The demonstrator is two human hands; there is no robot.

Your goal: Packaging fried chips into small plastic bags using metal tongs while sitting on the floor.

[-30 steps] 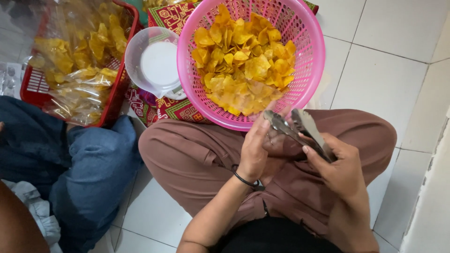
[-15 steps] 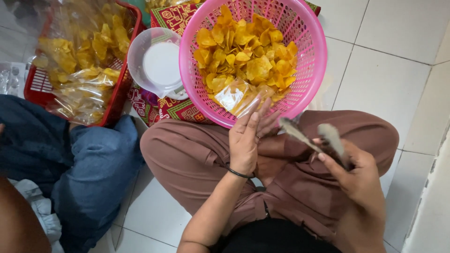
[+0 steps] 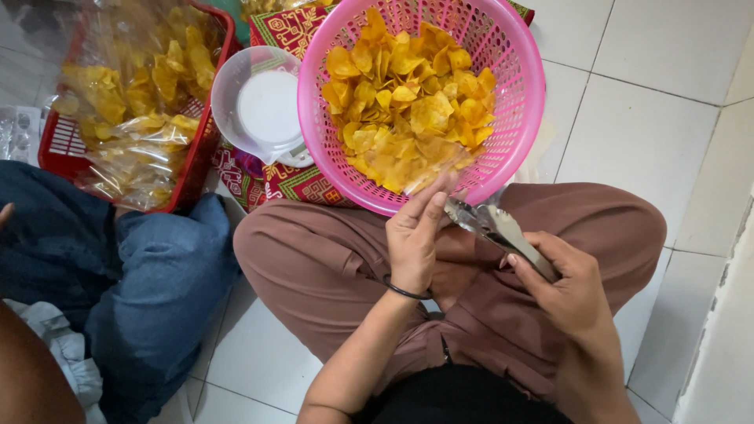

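**Now the bag is at the basket**

Half a second ago the left hand [image 3: 415, 235] was lower; now it holds a clear bag [image 3: 428, 169] up at the six o'clock rim of the pink basket [image 3: 518, 118]. The right hand [image 3: 569, 286] grips metal tongs [image 3: 495, 228], and their tips have come close to the bag's mouth. Yellow chips [image 3: 408, 102] fill the basket, ready for scooping.

The left hand [image 3: 414, 235] now sits closer to the pink basket [image 3: 514, 110], fingers at the clear bag [image 3: 428, 169] on its near rim. The right hand [image 3: 569, 286] brings the metal tongs [image 3: 495, 228] from the lap up to the bag.
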